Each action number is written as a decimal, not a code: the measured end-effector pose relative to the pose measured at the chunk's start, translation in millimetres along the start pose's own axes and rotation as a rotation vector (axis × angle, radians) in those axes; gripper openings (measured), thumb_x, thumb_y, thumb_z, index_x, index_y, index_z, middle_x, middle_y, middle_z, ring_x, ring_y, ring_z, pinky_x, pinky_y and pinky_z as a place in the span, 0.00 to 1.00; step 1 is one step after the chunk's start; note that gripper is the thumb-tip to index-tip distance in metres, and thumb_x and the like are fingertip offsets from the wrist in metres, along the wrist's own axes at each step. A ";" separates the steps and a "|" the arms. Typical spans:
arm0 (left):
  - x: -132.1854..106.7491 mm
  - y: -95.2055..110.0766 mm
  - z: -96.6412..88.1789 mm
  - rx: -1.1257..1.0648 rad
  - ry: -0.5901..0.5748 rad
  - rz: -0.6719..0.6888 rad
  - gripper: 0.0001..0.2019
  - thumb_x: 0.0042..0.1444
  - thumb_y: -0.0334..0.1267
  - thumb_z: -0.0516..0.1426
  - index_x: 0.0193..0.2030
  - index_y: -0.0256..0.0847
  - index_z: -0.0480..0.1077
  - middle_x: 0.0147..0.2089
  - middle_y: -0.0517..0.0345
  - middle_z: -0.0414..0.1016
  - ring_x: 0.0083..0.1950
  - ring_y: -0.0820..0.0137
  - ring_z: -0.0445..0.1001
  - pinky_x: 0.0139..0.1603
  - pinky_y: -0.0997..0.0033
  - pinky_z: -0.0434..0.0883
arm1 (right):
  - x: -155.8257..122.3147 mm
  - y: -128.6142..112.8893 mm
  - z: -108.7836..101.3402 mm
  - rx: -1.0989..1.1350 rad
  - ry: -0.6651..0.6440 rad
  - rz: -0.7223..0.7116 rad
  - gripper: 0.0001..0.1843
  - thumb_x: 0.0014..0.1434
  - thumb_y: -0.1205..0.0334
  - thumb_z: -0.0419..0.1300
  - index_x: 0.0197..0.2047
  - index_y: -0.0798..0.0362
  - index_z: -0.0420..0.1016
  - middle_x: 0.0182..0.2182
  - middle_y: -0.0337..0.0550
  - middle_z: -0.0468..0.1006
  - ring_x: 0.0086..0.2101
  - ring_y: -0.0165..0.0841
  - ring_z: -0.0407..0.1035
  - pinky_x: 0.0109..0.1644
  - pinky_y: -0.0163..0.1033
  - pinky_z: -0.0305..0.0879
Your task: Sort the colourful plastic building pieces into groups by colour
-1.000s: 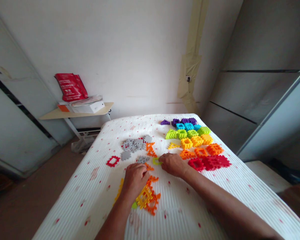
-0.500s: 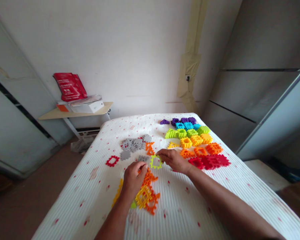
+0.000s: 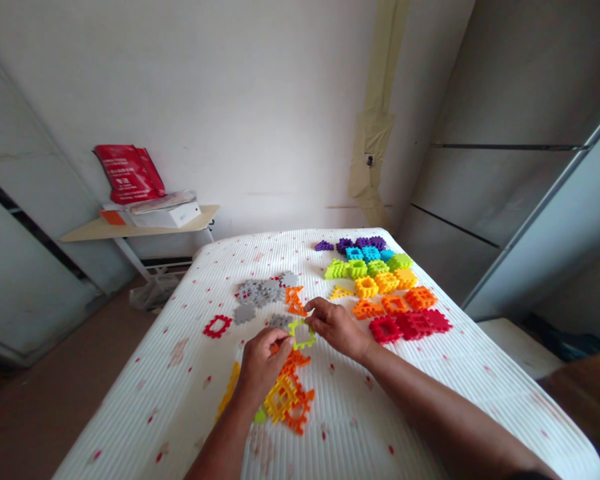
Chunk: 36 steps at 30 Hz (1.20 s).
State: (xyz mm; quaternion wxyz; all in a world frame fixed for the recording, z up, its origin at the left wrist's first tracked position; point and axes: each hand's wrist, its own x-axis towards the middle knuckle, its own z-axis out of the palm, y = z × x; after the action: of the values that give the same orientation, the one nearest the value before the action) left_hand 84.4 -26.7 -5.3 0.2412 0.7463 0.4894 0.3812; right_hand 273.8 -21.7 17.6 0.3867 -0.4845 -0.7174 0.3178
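Okay, going left to right: a small table [image 3: 83, 231] is carrying one red bag [image 3: 129, 175] and one white box [image 3: 165, 215]. Everything else is lying on a bed [image 3: 145, 393] with a white ribbed cover, its far end toward the wall. Plastic waffle blocks are spread across it: one red frame [image 3: 217, 326], one grey clump [image 3: 257, 292], two loose grey blocks [image 3: 244, 313], one yellow strip [image 3: 227, 393], one orange-and-yellow lattice pile [image 3: 283, 398] and one orange cluster [image 3: 294, 300].

The left hand [image 3: 263, 363] is curling over, its fingertips [image 3: 289, 341] resting against the frame's left edge; can't tell if it's gripping. The one lime frame block [image 3: 301, 346] is sitting between both hands, roughly square, no clear long axis, and slightly nearer the left hand. The right hand [image 3: 336, 328] is pinching its upper right corner.

Further right, six colour bands [image 3: 383, 282] are running from purple through to red.
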 end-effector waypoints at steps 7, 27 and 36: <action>-0.8 6.5 -2.2 -0.024 -0.002 -0.014 0.12 0.52 0.42 0.53 0.22 0.39 0.69 0.22 0.61 0.70 0.26 0.72 0.68 0.29 0.75 0.64 | -1.4 5.3 0.5 0.151 0.031 -0.048 0.05 0.54 0.63 0.57 0.30 0.53 0.63 0.23 0.33 0.64 0.23 0.24 0.57 0.26 0.28 0.54; -0.6 11.9 -8.0 -0.391 -0.117 -0.300 0.12 0.45 0.45 0.57 0.24 0.37 0.71 0.21 0.62 0.66 0.24 0.73 0.63 0.26 0.75 0.61 | -3.4 3.5 0.1 0.134 0.092 -0.087 0.09 0.56 0.56 0.57 0.31 0.52 0.64 0.23 0.33 0.65 0.24 0.25 0.58 0.28 0.30 0.56; 0.1 -2.6 -9.4 -0.566 0.076 -0.398 0.13 0.45 0.45 0.60 0.24 0.37 0.69 0.21 0.65 0.64 0.25 0.75 0.61 0.27 0.77 0.59 | -8.4 -0.6 -6.5 -0.112 0.182 -0.159 0.09 0.58 0.56 0.57 0.37 0.53 0.69 0.30 0.40 0.72 0.29 0.29 0.66 0.35 0.34 0.63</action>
State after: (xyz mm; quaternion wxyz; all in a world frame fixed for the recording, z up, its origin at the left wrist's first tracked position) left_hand 75.4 -25.7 -1.6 0.4899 0.5251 0.5086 0.4749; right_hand 281.1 -29.3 19.2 0.4467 -0.4739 -0.7319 0.2005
